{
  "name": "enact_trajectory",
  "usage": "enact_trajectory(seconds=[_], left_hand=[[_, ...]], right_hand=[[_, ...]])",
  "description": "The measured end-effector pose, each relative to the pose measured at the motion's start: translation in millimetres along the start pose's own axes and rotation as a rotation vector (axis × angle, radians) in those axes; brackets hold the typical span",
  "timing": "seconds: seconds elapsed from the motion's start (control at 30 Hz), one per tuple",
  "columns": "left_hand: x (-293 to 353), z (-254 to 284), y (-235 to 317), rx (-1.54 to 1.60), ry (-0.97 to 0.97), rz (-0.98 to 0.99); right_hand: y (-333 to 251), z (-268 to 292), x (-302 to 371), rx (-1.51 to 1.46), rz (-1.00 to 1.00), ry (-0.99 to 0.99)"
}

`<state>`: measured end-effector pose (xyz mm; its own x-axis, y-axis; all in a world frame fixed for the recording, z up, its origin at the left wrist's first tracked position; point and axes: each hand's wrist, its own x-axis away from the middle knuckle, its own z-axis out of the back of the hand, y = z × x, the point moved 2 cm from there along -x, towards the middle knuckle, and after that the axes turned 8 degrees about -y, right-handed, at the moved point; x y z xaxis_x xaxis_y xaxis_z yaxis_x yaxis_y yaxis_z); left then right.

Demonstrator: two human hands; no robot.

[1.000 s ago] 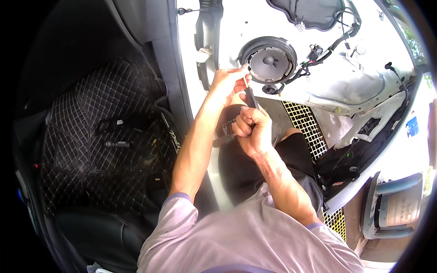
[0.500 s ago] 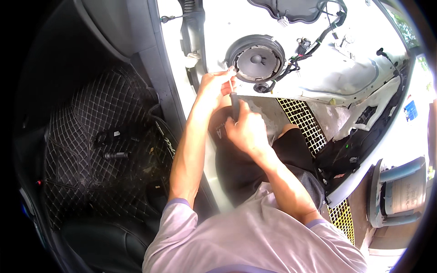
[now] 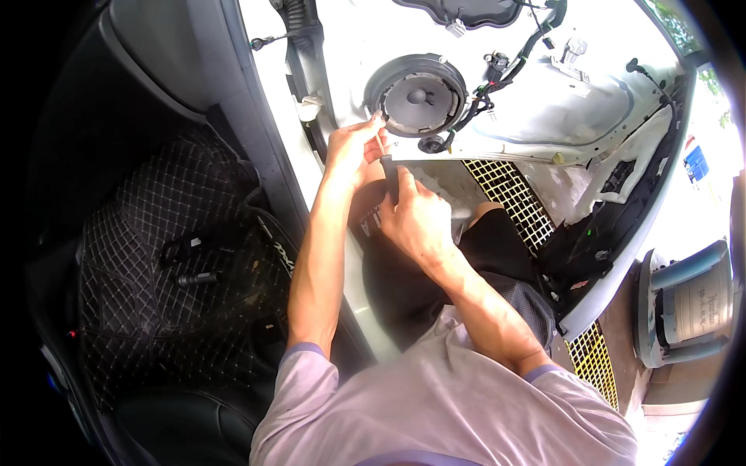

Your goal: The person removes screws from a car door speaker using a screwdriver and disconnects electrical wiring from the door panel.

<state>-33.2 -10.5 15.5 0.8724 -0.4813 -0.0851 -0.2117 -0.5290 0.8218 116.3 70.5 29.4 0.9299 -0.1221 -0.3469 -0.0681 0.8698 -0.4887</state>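
A round black speaker [image 3: 417, 97] is set in the white inner panel of an open car door [image 3: 528, 116]. My right hand [image 3: 420, 221] is wrapped around the dark handle of a screwdriver [image 3: 390, 179], its thin shaft pointing up at the speaker's lower-left rim. Close against that rim, my left hand [image 3: 353, 151] is closed, with thumb and fingers around the front of the shaft. The screwdriver's tip is hidden by my fingertips.
A dark wiring harness [image 3: 497, 87] runs right of the speaker. On the left lies a quilted black floor mat [image 3: 140, 233] with a dark cylindrical object [image 3: 197, 278] on it. Yellow floor grating [image 3: 513, 198] shows below the door; a grey-blue stool-like object [image 3: 684, 303] stands at right.
The view has shifted a little, so the door and speaker appear further left and slightly higher. Both hands keep the same hold at the speaker's rim.
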Motion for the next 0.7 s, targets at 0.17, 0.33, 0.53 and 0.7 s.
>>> enact_trajectory(seconds=[0.17,0.33,0.53,0.7], left_hand=[[2.5,-2.3,1.2,-0.008,-0.060,0.009],[3.6,0.3,0.5,-0.023,-0.026,0.053],[1.8,-0.6,-0.4,-0.014,-0.028,0.007],[0.0,4.9,-1.8,-0.022,-0.011,0.025]], right_hand=[[-3.9,2.2,-4.6,-0.439,-0.049,-0.032],[0.7,-1.8,-2.6,-0.103,-0.066,-0.062],[-0.3,-3.2,-5.0,-0.212,0.003,0.045],[-5.7,-3.5,-1.9,0.082,-0.019,-0.032]])
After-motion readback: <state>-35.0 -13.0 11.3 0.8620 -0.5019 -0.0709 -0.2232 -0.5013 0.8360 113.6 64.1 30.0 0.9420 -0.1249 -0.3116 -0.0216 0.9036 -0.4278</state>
